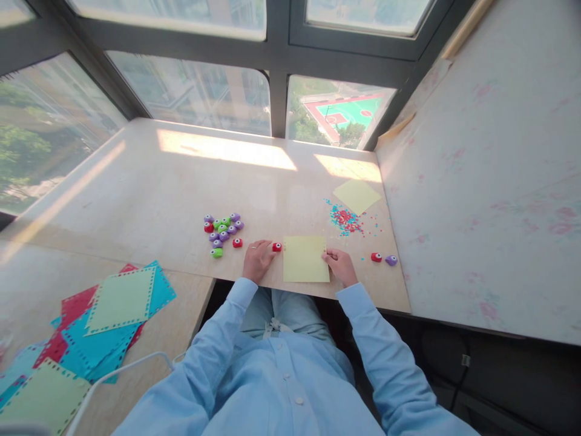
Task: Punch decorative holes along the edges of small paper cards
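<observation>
A pale yellow paper sheet (pixel 305 259) lies at the near edge of the beige table (pixel 181 181). My right hand (pixel 339 264) pinches the sheet's right edge, fingers curled. My left hand (pixel 258 259) rests on the table left of the sheet, fingertips on a small red punch (pixel 276 246) at the sheet's top left corner. A pile of several green, purple and red punches (pixel 222 231) lies to the left, with a single red punch (pixel 237 243) beside it.
A second yellow sheet (pixel 357 195) and scattered red and blue paper bits (pixel 345 220) lie at the right back. A red punch (pixel 376 257) and a purple punch (pixel 391 260) sit right of my hand. Punched coloured sheets (pixel 109 315) are stacked at the lower left. Windows stand behind, a wall at right.
</observation>
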`<act>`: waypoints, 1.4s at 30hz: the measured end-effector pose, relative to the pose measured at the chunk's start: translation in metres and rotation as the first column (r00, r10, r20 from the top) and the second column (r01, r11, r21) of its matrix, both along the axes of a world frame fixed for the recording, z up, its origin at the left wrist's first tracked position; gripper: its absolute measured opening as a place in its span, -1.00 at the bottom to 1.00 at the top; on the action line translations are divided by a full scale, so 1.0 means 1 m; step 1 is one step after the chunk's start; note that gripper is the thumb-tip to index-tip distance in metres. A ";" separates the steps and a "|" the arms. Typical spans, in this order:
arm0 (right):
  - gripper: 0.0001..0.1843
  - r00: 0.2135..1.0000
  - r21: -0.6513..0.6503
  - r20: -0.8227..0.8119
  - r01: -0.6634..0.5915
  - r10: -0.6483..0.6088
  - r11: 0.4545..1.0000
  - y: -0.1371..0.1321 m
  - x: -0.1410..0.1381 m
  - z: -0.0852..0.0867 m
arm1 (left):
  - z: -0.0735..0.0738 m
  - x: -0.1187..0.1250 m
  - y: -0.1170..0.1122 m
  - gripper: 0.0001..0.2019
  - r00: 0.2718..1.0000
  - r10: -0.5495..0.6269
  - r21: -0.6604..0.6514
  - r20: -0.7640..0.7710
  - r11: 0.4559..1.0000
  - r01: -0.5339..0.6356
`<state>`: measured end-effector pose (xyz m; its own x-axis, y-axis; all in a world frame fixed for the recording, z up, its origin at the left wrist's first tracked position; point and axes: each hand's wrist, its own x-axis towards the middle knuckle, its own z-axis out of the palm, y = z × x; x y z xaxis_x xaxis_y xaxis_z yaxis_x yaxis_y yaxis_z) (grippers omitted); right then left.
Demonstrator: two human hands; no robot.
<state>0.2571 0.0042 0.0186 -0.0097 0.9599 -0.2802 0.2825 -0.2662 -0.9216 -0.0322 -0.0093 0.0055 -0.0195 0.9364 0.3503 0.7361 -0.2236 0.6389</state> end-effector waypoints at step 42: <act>-0.70 0.736 0.434 0.639 -0.586 0.225 0.684 -0.002 -0.029 -0.001 | 0.007 0.003 0.014 -0.78 0.992 -0.125 -0.058 0.018 0.990 0.126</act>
<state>0.2284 0.0020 0.0172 -0.4750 0.8487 0.2326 0.6764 0.5212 -0.5205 -0.0287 0.0048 0.0128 0.0948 0.9508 0.2949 0.6954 -0.2753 0.6638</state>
